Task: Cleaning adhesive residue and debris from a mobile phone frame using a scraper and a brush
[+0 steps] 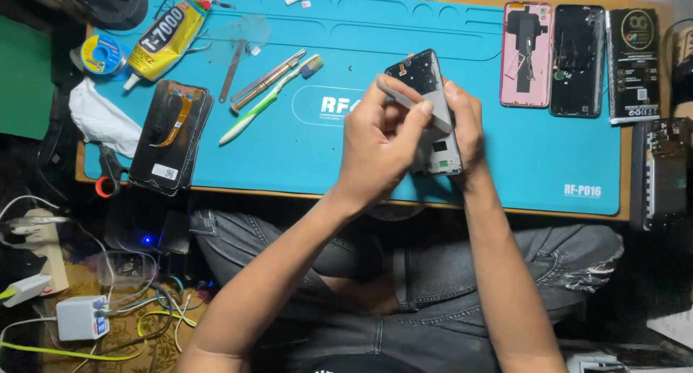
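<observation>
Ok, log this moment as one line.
left hand: flat grey tool | right hand: phone frame | over blue mat

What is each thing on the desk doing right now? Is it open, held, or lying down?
Phone frame: tilted, gripped by both hands.
Left hand: pressing a grey flat tool on it.
Right hand: holding its side.
Glue tube: capped, lying down.
Toothbrush: lying flat.
Pink phone back: open, inside up.

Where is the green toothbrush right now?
In the head view, the green toothbrush lies on the left part of the blue mat, beside the metal tweezers and right of the black phone screen.
</observation>
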